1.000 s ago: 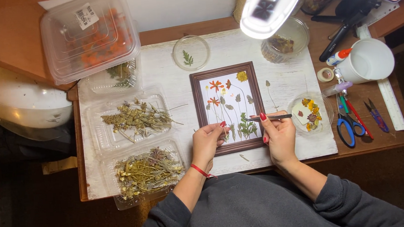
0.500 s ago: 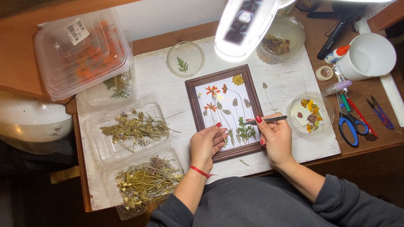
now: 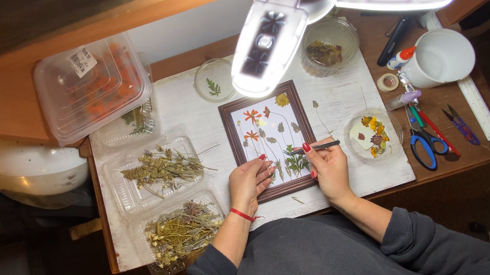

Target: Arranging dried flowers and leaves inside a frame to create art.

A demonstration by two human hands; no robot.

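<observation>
- Holding item: dark tweezers (image 3: 313,147), pinched between thumb and fingers of the right hand (image 3: 329,169); the tips point left over the lower part of the picture, beside the green sprigs. This grip is closed on the tool. Whether the tips carry a petal is too small to tell.
- Left hand (image 3: 249,180): fingers curled loosely, tips resting on the lower left of the dark wooden frame (image 3: 230,134) and its white sheet; it holds nothing, only steadies.
- Pressed flowers (image 3: 267,133): orange, yellow and green pieces lying flat on the white sheet inside the frame, which lies in the middle of the pale worktop (image 3: 340,99), just ahead of the person.
- Handling, judged: the flowers look paper-thin, dry and brittle, near weightless, liable to crack or drift. Best taken by a stem or thick base with the tweezer tips, lightly, never by a petal edge.
- Frame, judged: stiff and light; take it by the outer moulding, kept level.
- Small clear dish (image 3: 374,135), right of the frame: loose yellow and red blooms.
- Two clear trays (image 3: 161,172), left: dried sprigs and stems.
- Lidded clear box (image 3: 92,88), far left: orange contents.
- Right edge: blue-handled scissors (image 3: 424,148), white mug (image 3: 440,58), tape roll (image 3: 389,81).
- Lamp head (image 3: 272,35) overhanging the frame's top.
</observation>
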